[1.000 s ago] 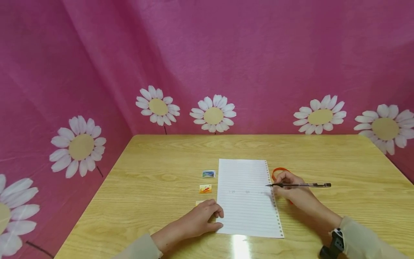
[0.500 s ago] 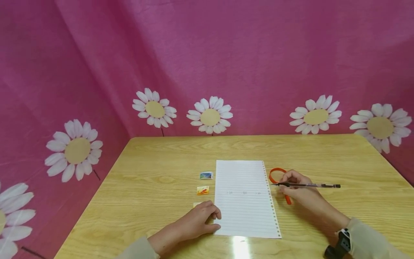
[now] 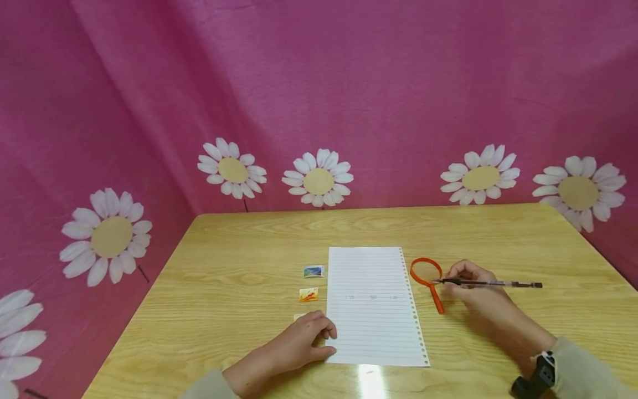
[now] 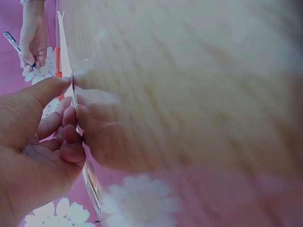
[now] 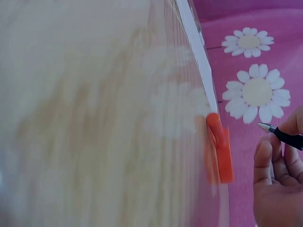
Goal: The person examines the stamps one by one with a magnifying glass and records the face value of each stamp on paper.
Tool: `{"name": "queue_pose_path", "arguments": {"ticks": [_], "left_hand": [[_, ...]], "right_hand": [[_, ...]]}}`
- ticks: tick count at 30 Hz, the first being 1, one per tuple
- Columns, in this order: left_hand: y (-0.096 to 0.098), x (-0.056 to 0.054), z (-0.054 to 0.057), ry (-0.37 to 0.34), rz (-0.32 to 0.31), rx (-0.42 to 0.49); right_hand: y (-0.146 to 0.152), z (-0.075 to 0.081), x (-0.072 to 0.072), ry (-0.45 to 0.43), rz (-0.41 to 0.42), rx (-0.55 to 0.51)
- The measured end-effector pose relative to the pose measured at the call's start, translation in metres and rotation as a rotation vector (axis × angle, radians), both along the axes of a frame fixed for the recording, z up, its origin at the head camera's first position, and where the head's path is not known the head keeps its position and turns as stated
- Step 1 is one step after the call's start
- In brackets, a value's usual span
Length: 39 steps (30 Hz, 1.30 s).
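Note:
My right hand (image 3: 476,291) pinches a pen (image 3: 498,284) with a dark grip and clear barrel, held nearly level above the table. In the right wrist view the bare metal tip of the pen (image 5: 284,136) points away from the fingers. Just left of this hand lies an orange magnifying glass (image 3: 436,299), its handle towards me. A lined sheet of paper (image 3: 371,332) with punched holes along its right edge bears a row of small handwritten numbers. My left hand (image 3: 306,341) rests at the paper's lower left edge, fingers loosely bent and fingertips touching it.
Left of the paper lie a blue-green stamp-like picture (image 3: 313,271) and a yellow-orange one (image 3: 308,295). A third pale piece (image 3: 298,317) is mostly hidden behind my left hand. The wooden table (image 3: 224,288) meets a pink flowered curtain (image 3: 389,100) at the back.
My right hand has moved right with the pen, off the paper and past the magnifying glass, which is now uncovered. My left hand stays at the paper's edge. The head view has shifted slightly.

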<state>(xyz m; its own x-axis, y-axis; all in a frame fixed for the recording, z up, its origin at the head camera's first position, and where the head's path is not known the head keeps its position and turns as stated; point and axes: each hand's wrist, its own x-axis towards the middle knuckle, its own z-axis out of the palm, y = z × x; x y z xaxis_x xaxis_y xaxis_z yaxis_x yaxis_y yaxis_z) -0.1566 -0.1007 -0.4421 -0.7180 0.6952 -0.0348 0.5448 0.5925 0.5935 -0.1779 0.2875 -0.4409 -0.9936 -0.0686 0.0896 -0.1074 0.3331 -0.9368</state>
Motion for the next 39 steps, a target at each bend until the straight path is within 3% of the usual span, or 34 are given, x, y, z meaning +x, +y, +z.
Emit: {"name": "queue_pose_path", "arguments": {"ticks": [12,24,39], "left_hand": [[-0.002,0.002,0.002,-0.009,0.004,0.002],[-0.001,0.002,0.002,0.017,-0.001,0.007],[0.001,0.002,0.003,-0.002,-0.001,0.006]], "right_hand": [[0.024,-0.006,0.001,0.055,-0.053,0.088],[0.044,-0.004,0.002,0.056,-0.089,0.126],[0.050,-0.002,0.001,0.117,-0.039,0.163]]}}
